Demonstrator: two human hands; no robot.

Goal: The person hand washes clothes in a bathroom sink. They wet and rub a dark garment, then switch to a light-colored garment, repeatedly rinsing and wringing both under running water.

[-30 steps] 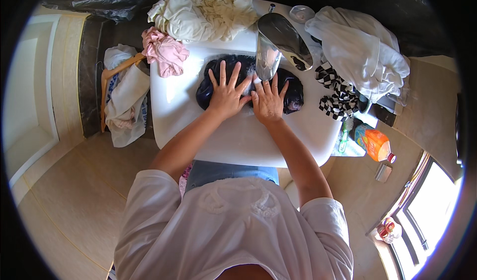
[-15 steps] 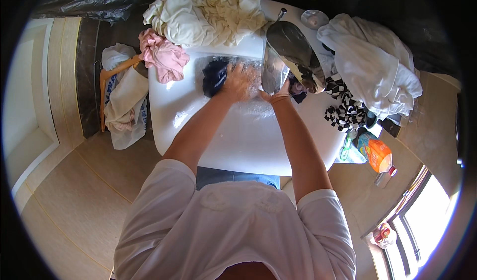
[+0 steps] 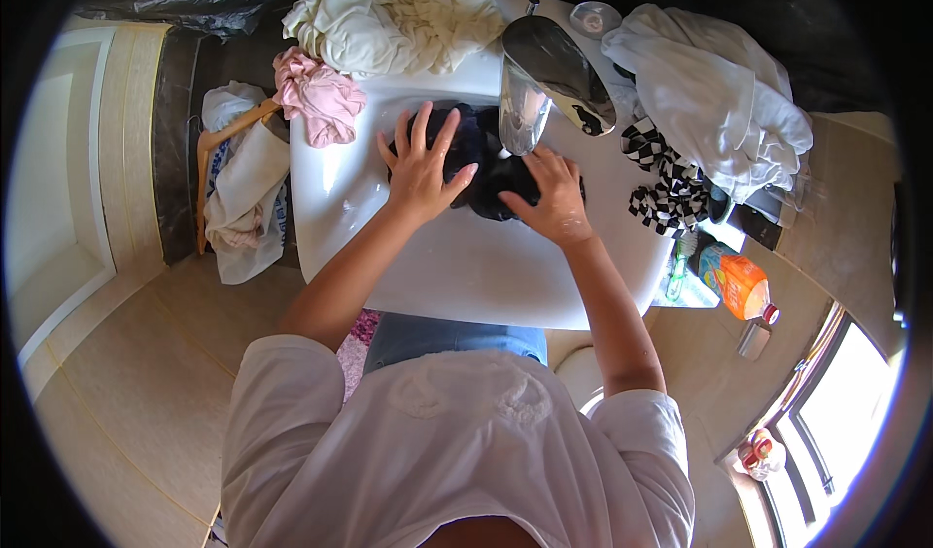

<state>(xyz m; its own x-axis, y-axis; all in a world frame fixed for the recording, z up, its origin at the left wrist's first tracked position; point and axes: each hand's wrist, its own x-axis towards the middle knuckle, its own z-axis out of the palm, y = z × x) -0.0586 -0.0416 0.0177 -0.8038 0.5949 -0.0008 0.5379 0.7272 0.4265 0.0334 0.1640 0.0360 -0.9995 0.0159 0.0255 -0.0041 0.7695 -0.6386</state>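
Dark, wet cloth (image 3: 486, 187) lies bunched in the basin of the white sink (image 3: 466, 278); its exact kind of garment cannot be made out. My left hand (image 3: 420, 177) rests on the left part of the cloth, palm down, with fingers spread wide. On its right part lies my right hand (image 3: 554, 198), thumb apart from the fingers, just below the spout of the shiny metal faucet (image 3: 528, 116). Neither hand grips the cloth. The faucet's wide body hides some of the basin behind it.
Cream cloth (image 3: 398, 23) and pink cloth (image 3: 319, 99) sit on the sink's far left rim. White cloth (image 3: 709, 91) and black-and-white checked cloth (image 3: 666, 179) lie at the right. An orange bottle (image 3: 741, 286) stands lower right. A wooden hanger (image 3: 206, 174) hangs at left.
Both hands have come up out of the splashing water onto the dark cloth, fingers spreading. The cloth is now gathered across the basin under both hands, and the splashing is gone.
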